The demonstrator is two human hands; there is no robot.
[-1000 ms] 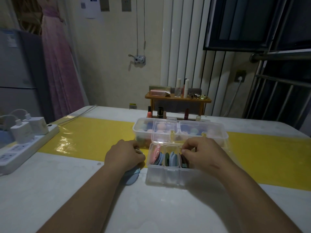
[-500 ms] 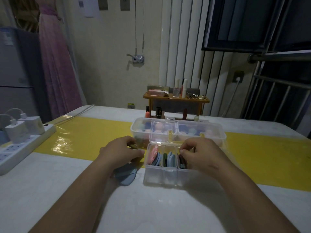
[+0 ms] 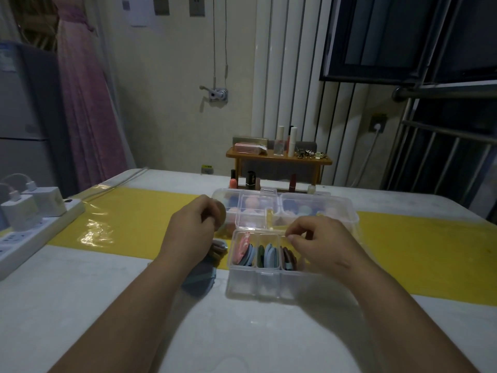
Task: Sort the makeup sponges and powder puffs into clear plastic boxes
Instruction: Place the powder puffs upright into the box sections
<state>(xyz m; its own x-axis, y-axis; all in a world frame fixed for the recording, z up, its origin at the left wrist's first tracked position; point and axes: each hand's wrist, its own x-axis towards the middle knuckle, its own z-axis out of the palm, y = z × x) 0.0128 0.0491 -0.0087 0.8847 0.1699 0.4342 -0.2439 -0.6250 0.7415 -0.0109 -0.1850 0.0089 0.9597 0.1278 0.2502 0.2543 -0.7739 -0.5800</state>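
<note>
Left hand [image 3: 193, 227] had risen from the pile [image 3: 204, 281] of puffs on the counter [image 3: 80, 305]. It now held one tan puff [image 3: 220, 211], pinched in curled fingers, in front of the far box [image 3: 309, 208]. So one more puff was picked up and, I think, ready to go into the near box [image 3: 255, 286], where other puffs stood on edge in the compartments. Right hand [image 3: 322, 249] had hardly moved: it stayed over the right compartment, wrist low, fingers curled at the far rim. Whether they pinched the rim or a puff, I cannot tell. The hands were apart, one on each side of the near box.
</note>
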